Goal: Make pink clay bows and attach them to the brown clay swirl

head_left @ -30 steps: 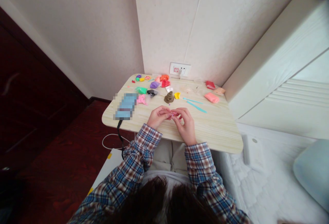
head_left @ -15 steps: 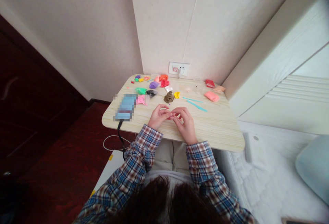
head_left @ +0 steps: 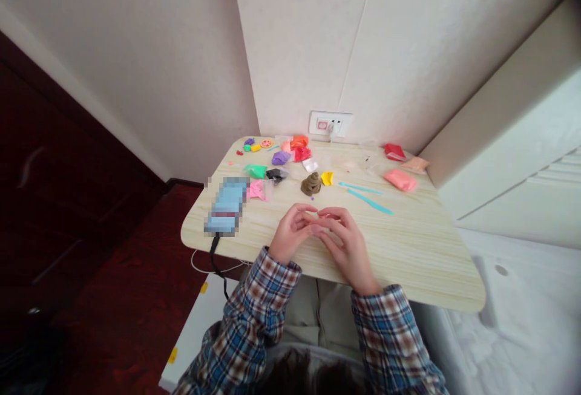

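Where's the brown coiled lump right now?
In the head view, the brown coiled lump sits mid-table, just left of the yellow piece, beyond the hands.

I can't tell what, if anything, sits between my left hand (head_left: 293, 231) and right hand (head_left: 348, 247); their fingers hide it. Along the table's (head_left: 399, 250) left edge, pixelation masks the device (head_left: 228, 204). Near the back edge, a dark speck (head_left: 367, 158) is too small to name. Past the right edge, the mattress (head_left: 544, 362) looks blurred and runs out of view.
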The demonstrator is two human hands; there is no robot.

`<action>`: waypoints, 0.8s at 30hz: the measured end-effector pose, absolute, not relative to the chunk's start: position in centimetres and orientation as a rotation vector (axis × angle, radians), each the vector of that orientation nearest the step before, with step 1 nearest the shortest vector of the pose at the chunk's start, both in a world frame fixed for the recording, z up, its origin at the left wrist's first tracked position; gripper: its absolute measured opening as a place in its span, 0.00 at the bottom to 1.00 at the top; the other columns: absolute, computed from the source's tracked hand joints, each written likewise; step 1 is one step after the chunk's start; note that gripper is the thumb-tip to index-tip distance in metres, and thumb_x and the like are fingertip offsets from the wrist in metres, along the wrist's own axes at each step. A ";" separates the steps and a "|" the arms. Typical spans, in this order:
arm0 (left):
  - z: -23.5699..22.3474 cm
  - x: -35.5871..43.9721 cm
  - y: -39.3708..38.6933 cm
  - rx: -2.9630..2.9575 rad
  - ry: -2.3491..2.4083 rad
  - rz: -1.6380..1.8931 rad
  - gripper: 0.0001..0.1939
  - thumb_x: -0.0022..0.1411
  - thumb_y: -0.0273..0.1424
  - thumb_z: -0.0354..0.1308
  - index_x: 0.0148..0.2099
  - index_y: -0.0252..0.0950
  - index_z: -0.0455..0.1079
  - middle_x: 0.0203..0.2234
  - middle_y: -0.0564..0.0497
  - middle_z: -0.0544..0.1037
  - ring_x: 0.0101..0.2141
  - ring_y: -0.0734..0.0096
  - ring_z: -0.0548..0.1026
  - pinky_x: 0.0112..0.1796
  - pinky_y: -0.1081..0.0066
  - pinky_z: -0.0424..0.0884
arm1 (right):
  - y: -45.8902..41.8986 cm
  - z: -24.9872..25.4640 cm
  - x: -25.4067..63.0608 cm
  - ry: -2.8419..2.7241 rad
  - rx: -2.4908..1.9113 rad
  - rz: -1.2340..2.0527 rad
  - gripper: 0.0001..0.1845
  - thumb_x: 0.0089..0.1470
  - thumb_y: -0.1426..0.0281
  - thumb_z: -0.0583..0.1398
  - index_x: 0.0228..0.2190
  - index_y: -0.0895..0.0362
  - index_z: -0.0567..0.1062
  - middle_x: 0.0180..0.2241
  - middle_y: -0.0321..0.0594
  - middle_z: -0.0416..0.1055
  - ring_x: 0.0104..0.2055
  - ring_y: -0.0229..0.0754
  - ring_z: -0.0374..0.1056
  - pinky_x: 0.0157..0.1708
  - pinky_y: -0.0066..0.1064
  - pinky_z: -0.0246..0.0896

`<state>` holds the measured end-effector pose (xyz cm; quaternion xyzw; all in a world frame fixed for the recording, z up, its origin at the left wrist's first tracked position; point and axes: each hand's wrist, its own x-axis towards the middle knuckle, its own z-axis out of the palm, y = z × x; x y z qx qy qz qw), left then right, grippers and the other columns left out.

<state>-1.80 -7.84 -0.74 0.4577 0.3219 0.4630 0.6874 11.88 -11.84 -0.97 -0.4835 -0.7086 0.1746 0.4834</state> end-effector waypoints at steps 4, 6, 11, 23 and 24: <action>-0.3 -1.9 -7.9 0.987 0.709 0.995 0.20 0.47 0.32 0.70 0.42 0.33 0.68 0.26 0.54 0.76 0.32 0.74 0.74 0.38 0.73 0.69 | -12.0 -0.5 11.8 -1.708 -1.198 0.420 0.12 0.57 0.74 0.56 0.42 0.51 0.73 0.43 0.42 0.66 0.44 0.40 0.67 0.39 0.34 0.68; -0.1 -2.0 -7.9 0.965 0.703 0.970 0.20 0.48 0.32 0.69 0.42 0.33 0.69 0.28 0.53 0.77 0.33 0.73 0.75 0.38 0.73 0.69 | -12.0 -0.2 11.7 -1.676 -1.215 0.415 0.09 0.57 0.75 0.57 0.39 0.53 0.73 0.42 0.42 0.67 0.45 0.41 0.66 0.42 0.34 0.68; -0.1 -2.3 -8.1 0.881 0.708 0.905 0.17 0.51 0.29 0.68 0.44 0.35 0.69 0.29 0.53 0.77 0.34 0.75 0.74 0.38 0.75 0.68 | -11.9 0.4 11.8 -1.696 -1.238 0.427 0.08 0.56 0.76 0.57 0.38 0.54 0.72 0.41 0.43 0.68 0.45 0.41 0.68 0.43 0.33 0.69; 0.5 -2.3 -8.0 0.777 0.820 0.881 0.15 0.48 0.35 0.69 0.39 0.38 0.73 0.23 0.58 0.75 0.27 0.78 0.71 0.34 0.77 0.66 | -10.8 0.2 11.5 -1.596 -1.288 0.508 0.06 0.57 0.66 0.58 0.30 0.54 0.72 0.31 0.37 0.73 0.33 0.35 0.70 0.31 0.23 0.67; 0.5 -2.3 -8.0 0.770 0.825 0.869 0.15 0.49 0.35 0.69 0.40 0.38 0.73 0.23 0.57 0.75 0.28 0.78 0.71 0.34 0.77 0.65 | -10.9 0.1 11.2 -1.553 -1.315 0.513 0.08 0.57 0.65 0.58 0.29 0.54 0.72 0.30 0.36 0.73 0.32 0.35 0.70 0.30 0.23 0.67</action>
